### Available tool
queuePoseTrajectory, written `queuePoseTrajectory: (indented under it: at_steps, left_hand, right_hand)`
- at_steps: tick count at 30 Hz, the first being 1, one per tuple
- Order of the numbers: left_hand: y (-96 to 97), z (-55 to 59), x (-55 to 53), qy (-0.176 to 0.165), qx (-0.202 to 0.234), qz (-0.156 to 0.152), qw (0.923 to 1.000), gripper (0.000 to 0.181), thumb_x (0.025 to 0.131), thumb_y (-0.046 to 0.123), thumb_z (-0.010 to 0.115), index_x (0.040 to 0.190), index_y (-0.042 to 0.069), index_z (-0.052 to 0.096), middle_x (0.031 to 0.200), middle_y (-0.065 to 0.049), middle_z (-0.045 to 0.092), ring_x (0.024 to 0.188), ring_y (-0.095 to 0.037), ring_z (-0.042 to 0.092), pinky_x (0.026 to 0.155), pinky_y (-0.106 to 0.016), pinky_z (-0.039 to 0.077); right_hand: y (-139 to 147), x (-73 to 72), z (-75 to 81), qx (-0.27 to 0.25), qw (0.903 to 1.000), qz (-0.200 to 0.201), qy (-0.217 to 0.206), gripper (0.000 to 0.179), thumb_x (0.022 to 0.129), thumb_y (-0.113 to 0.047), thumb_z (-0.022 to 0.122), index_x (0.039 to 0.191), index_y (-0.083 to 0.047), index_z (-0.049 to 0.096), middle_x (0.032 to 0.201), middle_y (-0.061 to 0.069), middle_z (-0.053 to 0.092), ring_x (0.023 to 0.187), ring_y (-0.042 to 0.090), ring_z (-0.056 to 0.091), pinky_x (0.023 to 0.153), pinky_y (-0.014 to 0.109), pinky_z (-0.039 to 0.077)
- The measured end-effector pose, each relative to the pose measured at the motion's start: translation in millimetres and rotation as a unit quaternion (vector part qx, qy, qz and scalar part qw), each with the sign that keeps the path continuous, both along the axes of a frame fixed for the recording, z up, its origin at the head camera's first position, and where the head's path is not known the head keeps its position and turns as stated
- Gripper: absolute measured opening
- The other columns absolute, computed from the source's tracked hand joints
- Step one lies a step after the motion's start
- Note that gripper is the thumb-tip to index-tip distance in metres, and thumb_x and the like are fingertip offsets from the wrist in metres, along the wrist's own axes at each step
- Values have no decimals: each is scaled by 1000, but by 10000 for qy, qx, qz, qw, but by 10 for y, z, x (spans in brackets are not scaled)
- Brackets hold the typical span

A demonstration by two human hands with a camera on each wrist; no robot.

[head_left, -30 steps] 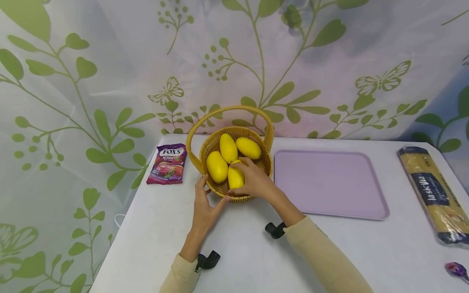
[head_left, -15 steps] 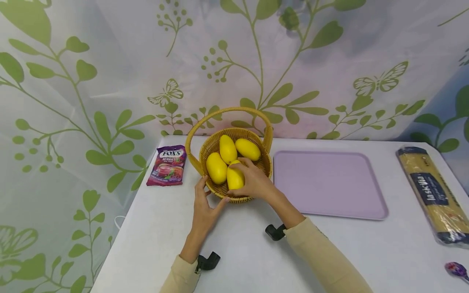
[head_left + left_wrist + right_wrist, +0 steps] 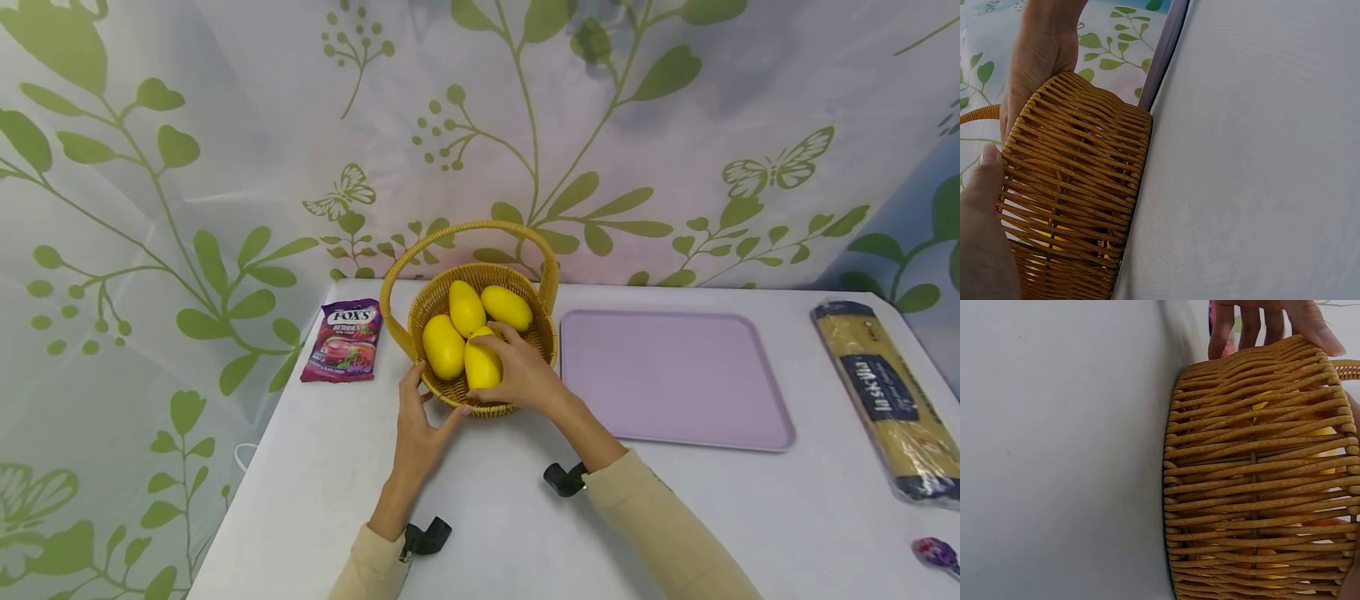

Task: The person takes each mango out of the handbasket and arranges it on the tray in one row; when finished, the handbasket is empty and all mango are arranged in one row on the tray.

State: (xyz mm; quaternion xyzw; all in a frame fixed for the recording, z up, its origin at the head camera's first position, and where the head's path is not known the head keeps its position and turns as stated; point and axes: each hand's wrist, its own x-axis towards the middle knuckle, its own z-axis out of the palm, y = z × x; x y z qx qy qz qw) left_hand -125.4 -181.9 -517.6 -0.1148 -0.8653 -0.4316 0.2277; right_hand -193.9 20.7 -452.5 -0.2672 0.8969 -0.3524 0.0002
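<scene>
While the left grip (image 3: 422, 433) holds one basket (image 3: 1079, 181), the right grip (image 3: 525, 372) clasps one yellow fruit (image 3: 481, 365) — of four inside.

The left hand (image 3: 986, 234) rests its thumb against the rim of a brown woven basket (image 3: 1079, 169), whose base meets the white table (image 3: 1254, 156). A yellow thing (image 3: 1041, 239) peeks through the weave. The right hand (image 3: 1041, 65) dips behind the rim, fingers hidden, near a purplish tray edge (image 3: 1164, 53).
</scene>
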Motion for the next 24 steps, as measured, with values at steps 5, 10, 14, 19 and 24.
queuePoseTrajectory:
  at_steps: [5,10,14,19,24]
  left_hand:
    - [3,10,5,31,33,-9,10000,92,81,30,82,148,-3,29,148,-21,38,133,-29,44,95,-46,53]
    - [12,21,7,25,52,-51,10000,91,81,31,81,148,-4,29,147,-24,37,133,-30,43,95,-48,53]
    - [19,19,10,-51,49,-53,10000,91,81,31,81,148,-3,28,148,-22,37,133,-29,43,95,-47,53]
    - [14,9,7,-77,48,-23,10000,92,80,31,82,148,-2,28,148,-21,37,133,-27,43,96,-45,53]
    - [4,0,7,-115,97,-2,9999,92,81,30,82,149,-1,28,148,-19,37,133,-24,43,97,-43,53]
  right_hand:
    - [14,18,29,-163,9999,-37,-23,76,70,-43,88,135,-18,57,148,18,40,123,42,53,98,55,49]
    - [32,38,51,-229,9996,-136,-132,77,71,-45,86,136,-19,56,150,17,37,127,41,51,99,56,49]
    - [64,62,90,-304,9993,-182,-91,76,71,-45,86,136,-19,56,152,17,36,128,41,50,99,56,49]
    - [148,102,210,-320,9993,-202,13,76,72,-45,85,137,-21,55,154,14,34,129,39,50,97,56,50]
    - [302,150,359,-392,9988,-192,238,75,73,-44,85,137,-21,54,154,11,33,127,39,50,96,54,51]
